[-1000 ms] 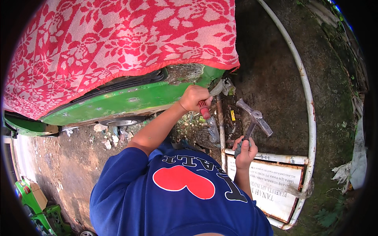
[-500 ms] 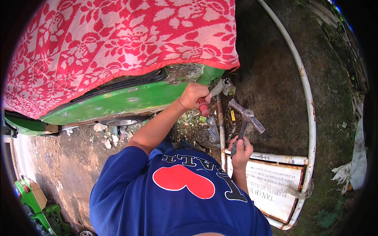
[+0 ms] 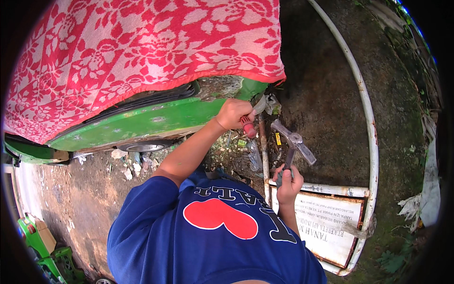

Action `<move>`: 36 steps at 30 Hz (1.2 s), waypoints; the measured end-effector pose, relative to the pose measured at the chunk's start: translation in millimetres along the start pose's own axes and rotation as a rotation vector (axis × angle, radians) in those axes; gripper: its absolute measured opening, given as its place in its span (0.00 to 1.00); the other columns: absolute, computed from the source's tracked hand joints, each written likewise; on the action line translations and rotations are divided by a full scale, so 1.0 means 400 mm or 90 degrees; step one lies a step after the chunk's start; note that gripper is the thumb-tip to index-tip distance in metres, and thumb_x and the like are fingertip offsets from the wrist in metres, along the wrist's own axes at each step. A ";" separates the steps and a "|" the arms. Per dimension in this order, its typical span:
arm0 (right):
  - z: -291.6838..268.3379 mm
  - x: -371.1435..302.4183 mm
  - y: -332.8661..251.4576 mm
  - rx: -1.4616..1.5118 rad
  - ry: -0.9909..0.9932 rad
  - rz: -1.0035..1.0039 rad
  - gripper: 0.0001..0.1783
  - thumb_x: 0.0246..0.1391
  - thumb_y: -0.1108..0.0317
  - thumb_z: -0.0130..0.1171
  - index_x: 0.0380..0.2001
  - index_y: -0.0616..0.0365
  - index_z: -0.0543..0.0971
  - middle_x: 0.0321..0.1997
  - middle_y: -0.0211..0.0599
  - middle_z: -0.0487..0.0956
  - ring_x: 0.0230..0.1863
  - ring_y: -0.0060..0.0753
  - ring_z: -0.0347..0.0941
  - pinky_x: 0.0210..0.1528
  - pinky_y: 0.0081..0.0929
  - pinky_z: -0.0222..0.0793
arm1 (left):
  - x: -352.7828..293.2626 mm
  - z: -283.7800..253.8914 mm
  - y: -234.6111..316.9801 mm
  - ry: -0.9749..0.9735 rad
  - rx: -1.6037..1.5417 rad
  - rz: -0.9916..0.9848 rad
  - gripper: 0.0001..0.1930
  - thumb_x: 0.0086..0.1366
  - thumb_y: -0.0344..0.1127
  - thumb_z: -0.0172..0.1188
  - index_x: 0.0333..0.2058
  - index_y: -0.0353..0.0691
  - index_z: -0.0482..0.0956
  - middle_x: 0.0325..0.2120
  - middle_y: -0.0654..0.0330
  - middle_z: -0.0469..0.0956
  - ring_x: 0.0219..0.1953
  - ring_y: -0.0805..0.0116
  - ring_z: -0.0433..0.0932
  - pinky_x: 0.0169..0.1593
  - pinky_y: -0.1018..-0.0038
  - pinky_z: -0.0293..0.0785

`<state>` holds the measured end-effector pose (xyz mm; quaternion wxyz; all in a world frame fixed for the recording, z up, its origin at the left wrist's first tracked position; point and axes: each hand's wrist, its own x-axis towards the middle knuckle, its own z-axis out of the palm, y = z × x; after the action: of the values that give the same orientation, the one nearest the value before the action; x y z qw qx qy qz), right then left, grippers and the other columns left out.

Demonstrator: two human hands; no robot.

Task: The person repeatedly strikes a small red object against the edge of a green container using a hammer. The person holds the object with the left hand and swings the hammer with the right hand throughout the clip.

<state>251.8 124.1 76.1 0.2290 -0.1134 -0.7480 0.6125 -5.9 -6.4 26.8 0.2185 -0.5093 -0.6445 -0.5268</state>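
Observation:
My left hand (image 3: 231, 115) is closed round a red-handled tool (image 3: 249, 128) beside the green vehicle's corner. The butt of the handle points down and to the right, and the tool's working end is hidden, so its kind cannot be told. To the right and nearer, my right hand (image 3: 289, 188) grips the dark handle of a hammer (image 3: 295, 140). Its grey metal head is raised a short way right of the red handle, apart from it. The green body panel (image 3: 156, 116) runs left from my left hand, with patches of worn paint and rust near the corner.
A red and pink floral blanket (image 3: 165, 47) covers the vehicle's top. On the right lies a rusty white pipe frame (image 3: 369, 104) with a white sign board (image 3: 326, 222). Debris and plastic scraps litter the ground below the panel. A green toy vehicle (image 3: 40, 246) stands lower left.
The hammer head has shifted slightly left, towards the red handle. The red handle has tilted a little to the right. Both hands keep their grips.

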 end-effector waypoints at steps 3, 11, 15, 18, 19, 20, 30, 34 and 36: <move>0.014 -0.021 0.018 0.024 0.021 -0.109 0.22 0.63 0.53 0.52 0.29 0.65 0.76 0.21 0.33 0.74 0.22 0.25 0.70 0.25 0.24 0.64 | 0.008 0.000 -0.006 -0.008 0.024 -0.040 0.13 0.52 0.30 0.63 0.16 0.41 0.66 0.14 0.57 0.67 0.17 0.55 0.70 0.21 0.62 0.66; -0.018 -0.032 0.027 -0.108 0.004 0.012 0.23 0.60 0.51 0.56 0.33 0.67 0.78 0.24 0.34 0.77 0.24 0.25 0.73 0.26 0.24 0.67 | 0.023 0.013 0.001 -0.028 -0.008 -0.042 0.16 0.52 0.29 0.63 0.15 0.39 0.62 0.14 0.55 0.63 0.16 0.54 0.67 0.22 0.63 0.63; -0.028 -0.037 0.034 -0.038 0.028 -0.046 0.23 0.59 0.51 0.56 0.31 0.65 0.78 0.24 0.34 0.77 0.24 0.24 0.72 0.28 0.22 0.67 | -0.024 0.012 -0.001 -0.067 0.038 0.004 0.15 0.50 0.30 0.63 0.15 0.42 0.64 0.14 0.58 0.66 0.18 0.56 0.70 0.22 0.62 0.66; -0.049 -0.053 0.079 -0.129 -0.005 -0.008 0.16 0.55 0.60 0.63 0.30 0.66 0.78 0.25 0.36 0.77 0.25 0.23 0.70 0.30 0.21 0.65 | -0.035 0.010 0.003 -0.058 0.042 0.004 0.16 0.50 0.29 0.63 0.14 0.42 0.63 0.13 0.58 0.64 0.17 0.56 0.68 0.22 0.62 0.65; -0.051 -0.055 0.078 -0.163 -0.013 0.024 0.15 0.54 0.62 0.64 0.30 0.66 0.78 0.25 0.36 0.77 0.25 0.24 0.69 0.31 0.21 0.65 | -0.035 0.009 0.002 -0.064 0.037 0.007 0.16 0.49 0.29 0.63 0.14 0.41 0.62 0.13 0.58 0.64 0.17 0.56 0.68 0.22 0.62 0.64; -0.053 -0.052 0.080 -0.162 -0.036 0.069 0.12 0.51 0.68 0.65 0.33 0.67 0.78 0.27 0.38 0.78 0.28 0.25 0.72 0.33 0.23 0.67 | -0.033 0.004 0.000 -0.071 0.033 0.009 0.16 0.49 0.29 0.63 0.14 0.41 0.62 0.13 0.58 0.64 0.17 0.56 0.68 0.22 0.62 0.64; -0.034 -0.055 0.227 -0.106 -0.059 0.042 0.19 0.51 0.64 0.65 0.41 0.67 0.77 0.36 0.47 0.80 0.35 0.38 0.77 0.41 0.29 0.71 | -0.057 -0.006 0.014 -0.119 0.006 0.016 0.16 0.49 0.25 0.61 0.15 0.39 0.60 0.13 0.56 0.61 0.16 0.52 0.64 0.23 0.62 0.61; -0.023 -0.053 0.234 -0.073 -0.043 0.071 0.18 0.50 0.64 0.66 0.39 0.67 0.78 0.32 0.42 0.79 0.31 0.31 0.75 0.36 0.26 0.69 | -0.072 -0.024 0.012 -0.138 0.022 0.026 0.15 0.48 0.23 0.62 0.16 0.39 0.61 0.15 0.56 0.63 0.17 0.53 0.65 0.24 0.63 0.62; -0.015 -0.054 0.242 -0.049 -0.015 0.068 0.17 0.50 0.65 0.67 0.38 0.66 0.78 0.27 0.36 0.78 0.27 0.24 0.72 0.32 0.23 0.66 | -0.075 -0.028 0.014 -0.132 0.024 0.029 0.15 0.48 0.22 0.62 0.16 0.39 0.61 0.16 0.57 0.65 0.18 0.54 0.66 0.25 0.63 0.63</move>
<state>262.6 141.3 -21.0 0.1824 -0.1548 -0.7666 0.5958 7.6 -29.8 8.8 0.1721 -0.5718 -0.6616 -0.4535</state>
